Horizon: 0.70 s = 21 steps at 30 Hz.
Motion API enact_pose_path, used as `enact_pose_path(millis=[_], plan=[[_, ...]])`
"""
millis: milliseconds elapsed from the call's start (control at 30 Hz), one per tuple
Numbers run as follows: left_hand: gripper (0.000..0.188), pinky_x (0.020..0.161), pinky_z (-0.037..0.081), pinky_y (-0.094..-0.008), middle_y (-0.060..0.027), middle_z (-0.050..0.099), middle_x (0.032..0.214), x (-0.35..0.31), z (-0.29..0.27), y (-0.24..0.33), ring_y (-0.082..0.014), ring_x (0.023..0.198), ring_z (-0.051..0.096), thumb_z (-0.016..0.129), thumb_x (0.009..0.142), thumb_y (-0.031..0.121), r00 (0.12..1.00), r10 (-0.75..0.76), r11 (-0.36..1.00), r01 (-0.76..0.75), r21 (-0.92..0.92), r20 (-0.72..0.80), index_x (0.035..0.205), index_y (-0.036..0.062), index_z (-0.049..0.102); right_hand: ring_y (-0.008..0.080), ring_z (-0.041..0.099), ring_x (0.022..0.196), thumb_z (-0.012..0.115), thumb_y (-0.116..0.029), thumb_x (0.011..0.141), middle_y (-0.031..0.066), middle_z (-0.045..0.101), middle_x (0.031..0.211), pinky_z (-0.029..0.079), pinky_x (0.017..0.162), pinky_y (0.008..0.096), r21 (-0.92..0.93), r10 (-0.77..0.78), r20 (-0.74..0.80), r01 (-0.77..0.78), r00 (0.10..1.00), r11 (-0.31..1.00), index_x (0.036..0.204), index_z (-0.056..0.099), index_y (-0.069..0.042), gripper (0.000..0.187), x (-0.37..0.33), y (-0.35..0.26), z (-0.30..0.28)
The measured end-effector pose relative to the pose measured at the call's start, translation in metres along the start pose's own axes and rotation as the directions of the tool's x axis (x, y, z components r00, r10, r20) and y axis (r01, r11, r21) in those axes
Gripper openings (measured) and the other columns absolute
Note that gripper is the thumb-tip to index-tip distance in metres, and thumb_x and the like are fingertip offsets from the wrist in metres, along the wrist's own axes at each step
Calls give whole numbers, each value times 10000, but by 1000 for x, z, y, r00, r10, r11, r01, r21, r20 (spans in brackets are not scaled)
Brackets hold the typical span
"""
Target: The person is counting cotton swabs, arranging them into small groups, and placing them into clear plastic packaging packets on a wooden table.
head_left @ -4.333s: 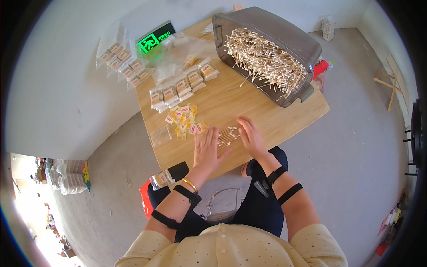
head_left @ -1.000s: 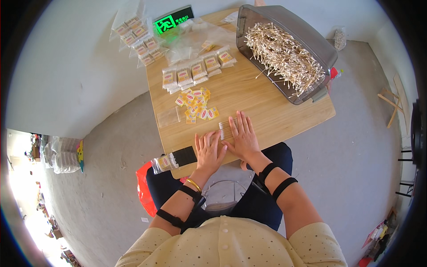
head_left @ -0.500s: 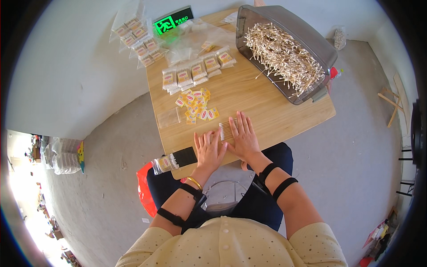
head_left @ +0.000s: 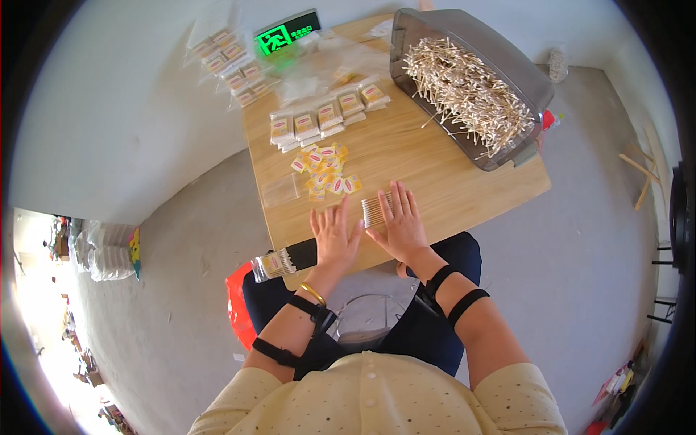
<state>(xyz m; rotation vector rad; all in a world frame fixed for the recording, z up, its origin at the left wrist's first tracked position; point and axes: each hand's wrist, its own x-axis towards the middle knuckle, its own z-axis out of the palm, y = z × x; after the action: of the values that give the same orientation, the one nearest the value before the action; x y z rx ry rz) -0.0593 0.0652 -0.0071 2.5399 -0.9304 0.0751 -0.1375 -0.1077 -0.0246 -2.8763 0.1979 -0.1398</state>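
Note:
A neat flat row of cotton swabs (head_left: 373, 212) lies on the wooden table near its front edge. My right hand (head_left: 402, 232) rests with outstretched fingers over the row's right side, hiding part of it. Just left of the swabs is my left hand (head_left: 335, 241), its fingers spread and holding nothing. Beyond its fingertips, small yellow-and-white paper cards (head_left: 324, 172) are heaped loosely. An empty clear bag (head_left: 280, 190) lies flat to the left of that heap. By my left wrist, a filled bag of swabs (head_left: 272, 266) sits at the table's edge beside a black pad (head_left: 302, 254).
A grey plastic bin (head_left: 533, 76) full of loose swabs lies tilted at the far right. Packed swab bags (head_left: 328, 114) stand in stacked rows toward the back. A green lit exit sign (head_left: 286, 34) and clear bags (head_left: 301, 85) are behind them. A red bag (head_left: 238, 308) hangs below left.
My left hand has drawn away from the swab row and reached slightly forward, its fingers straightening toward the cards. The right hand stays on the swabs. The whole view has shifted slightly.

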Motion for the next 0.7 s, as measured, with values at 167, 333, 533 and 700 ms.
enact_pose_path(millis=[167,333,533,700], plan=[[489,1198,234,-556,-157,563,1304,-24,-58,-59,-352,1264,496,521,1029,340,966,-248,968,243,-66,-74,1441,76,499,406,161,1557,546,-587,964,297,203,1649,115,1279,504,16,-7,-32,8,999,1000,1590,282,-1,897,-5,8,-2],[480,1118,354,-503,-179,568,1314,-85,-81,-147,-369,1272,492,517,1046,355,881,-437,899,432,-71,-181,1425,60,503,406,178,1553,534,-541,985,290,216,1647,116,1280,501,6,-13,-71,13,997,1000,1587,298,-11,836,-3,-12,12],[538,854,548,-456,-208,677,994,-126,-45,-204,-347,929,684,455,1070,489,632,-772,581,660,-477,-67,1187,-12,611,369,160,1568,522,-505,987,254,215,1664,94,1287,487,57,-182,-19,183,983,981,1590,324,-51,780,-1,-120,40],[600,445,435,-270,-49,598,726,-98,-35,-160,-113,499,549,433,1070,547,552,-820,408,749,-521,151,938,2,647,369,183,1565,552,-435,971,245,228,1665,132,1277,515,110,-205,-24,207,978,972,1599,312,-61,770,-9,-137,58]])
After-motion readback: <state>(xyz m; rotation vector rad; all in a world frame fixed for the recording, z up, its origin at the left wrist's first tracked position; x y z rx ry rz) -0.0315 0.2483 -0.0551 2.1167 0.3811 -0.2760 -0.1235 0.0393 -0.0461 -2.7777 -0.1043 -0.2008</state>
